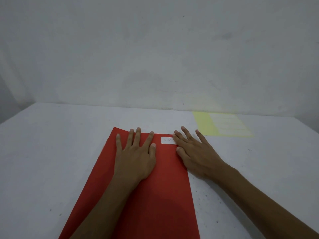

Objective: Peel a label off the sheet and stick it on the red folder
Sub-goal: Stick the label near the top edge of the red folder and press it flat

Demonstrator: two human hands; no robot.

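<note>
The red folder (pixel 160 195) lies flat on the pale worktop (pixel 51 161), its long axis running from the person straight away toward the wall (pixel 155 49), leaning a little to the left as it goes. Its near end is cut off by the bottom edge of the view, so its full length cannot be seen.

Both forearms reach in from the near side. The left hand (pixel 136 156) rests palm down on the far left part of the folder, fingers spread wide and pointing away, holding nothing; its fingertips end just short of the folder's far edge. The right hand (pixel 195 152) also lies flat and open, fingers spread, straddling the folder's right edge, with the palm partly on the worktop and the fingers angled toward the far left.

Between the two hands, close to the folder's far edge and toward its right corner, a small white label (pixel 168 140) is stuck flat on the red surface. Its long axis runs across the folder, left to right. The right hand's index finger lies over the label's right end and hides it; only the handwritten letters "ASS" show, and the rest cannot be read.

Beyond the folder and off to its right, well apart, the yellow label sheet (pixel 205 125) lies flat near the wall. The pale labels on it are blurred and hard to count.
</note>
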